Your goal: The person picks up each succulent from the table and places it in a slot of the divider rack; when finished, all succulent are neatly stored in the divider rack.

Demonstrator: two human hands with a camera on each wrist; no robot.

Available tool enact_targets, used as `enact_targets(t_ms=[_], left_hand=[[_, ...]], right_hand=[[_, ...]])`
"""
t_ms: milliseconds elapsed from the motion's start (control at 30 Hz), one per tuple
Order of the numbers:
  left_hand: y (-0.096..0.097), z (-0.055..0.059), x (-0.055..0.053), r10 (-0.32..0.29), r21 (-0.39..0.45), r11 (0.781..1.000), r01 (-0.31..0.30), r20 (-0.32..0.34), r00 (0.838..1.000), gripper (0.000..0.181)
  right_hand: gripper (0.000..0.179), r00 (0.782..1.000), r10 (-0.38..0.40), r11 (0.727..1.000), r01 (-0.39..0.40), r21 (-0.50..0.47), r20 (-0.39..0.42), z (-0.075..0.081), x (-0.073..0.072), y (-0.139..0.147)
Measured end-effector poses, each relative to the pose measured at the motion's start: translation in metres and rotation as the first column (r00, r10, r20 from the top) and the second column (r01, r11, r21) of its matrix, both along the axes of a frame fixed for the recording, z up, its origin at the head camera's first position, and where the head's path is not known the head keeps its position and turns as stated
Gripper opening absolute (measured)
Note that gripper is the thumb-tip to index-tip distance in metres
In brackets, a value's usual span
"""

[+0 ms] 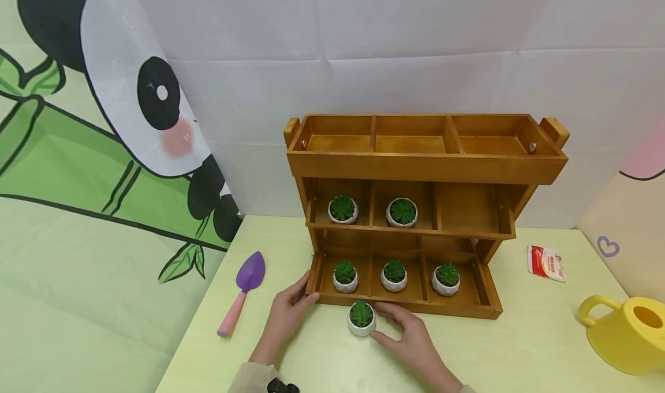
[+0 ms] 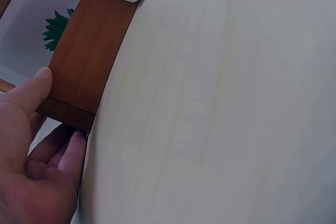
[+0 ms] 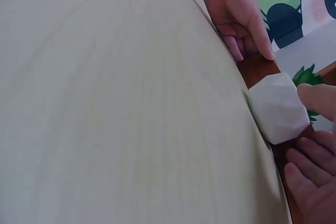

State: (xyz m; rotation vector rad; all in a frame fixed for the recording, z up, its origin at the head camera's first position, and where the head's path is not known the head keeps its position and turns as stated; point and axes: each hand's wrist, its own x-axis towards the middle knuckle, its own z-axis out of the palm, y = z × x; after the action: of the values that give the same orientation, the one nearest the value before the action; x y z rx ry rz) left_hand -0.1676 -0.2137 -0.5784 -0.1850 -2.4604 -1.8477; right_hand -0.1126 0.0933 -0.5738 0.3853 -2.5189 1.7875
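Observation:
A three-tier wooden plant shelf stands at the back of the table. My left hand grips its lower front-left corner, thumb on the front board and fingers round the side. In front of the bottom tier stands a small succulent in a white faceted pot. My right hand is at this pot's right side, thumb and forefinger spread with their tips right at its wall. The right wrist view shows the white pot between the left hand and the right hand.
Three potted succulents stand in the bottom tier and two in the middle one. A purple trowel with a pink handle lies at the left. To the right are a red-and-white packet and a yellow watering can.

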Motion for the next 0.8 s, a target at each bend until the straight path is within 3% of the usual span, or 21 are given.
enact_targets(t_ms=[500,800], left_hand=[[0.0,0.0,0.001,-0.002,0.004,1.0,0.002,-0.004,1.0,0.061],[0.0,0.0,0.001,0.003,-0.005,1.0,-0.003,-0.006,1.0,0.06]], right_hand=[[0.07,0.997,0.071,0.992,-0.069,0.106,-0.008,-0.003,-0.005,-0.021],[0.07,0.994,0.104,0.992,-0.103,0.073,-0.009,-0.004,-0.007,-0.029]])
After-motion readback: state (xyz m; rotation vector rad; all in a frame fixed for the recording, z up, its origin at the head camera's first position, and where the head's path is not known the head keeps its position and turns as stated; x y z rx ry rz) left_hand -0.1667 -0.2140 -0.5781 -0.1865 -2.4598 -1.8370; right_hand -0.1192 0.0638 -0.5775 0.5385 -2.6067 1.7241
